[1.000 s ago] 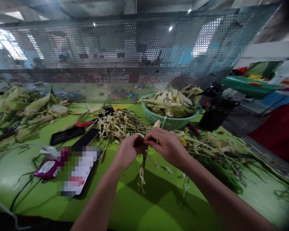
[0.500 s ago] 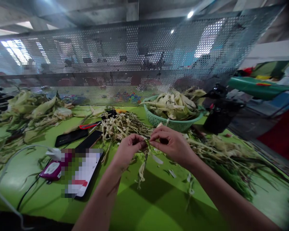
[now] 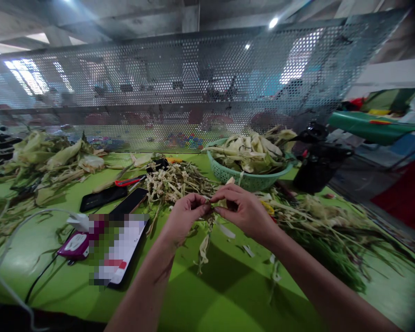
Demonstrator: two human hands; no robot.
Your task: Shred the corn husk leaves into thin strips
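Note:
My left hand (image 3: 184, 217) and my right hand (image 3: 245, 211) meet above the green table (image 3: 207, 295), both pinched on the top of a braided strand of pale corn husk (image 3: 204, 244) that hangs down between them. Its frayed end dangles just over the table. A heap of shredded husk strips (image 3: 173, 180) lies right behind my hands.
A teal basket (image 3: 228, 173) full of husks stands behind the right hand. Two phones (image 3: 102, 197) (image 3: 119, 251), red-handled scissors (image 3: 127, 180) and a white charger with cable (image 3: 79, 221) lie left. Husk piles cover both sides (image 3: 44, 159) (image 3: 332, 221). A perforated metal screen (image 3: 193, 83) closes the back.
My hands have kept working the top of the braid, fingers shifting closer together. The view has tilted slightly, and the braid hangs a little shorter than a second ago.

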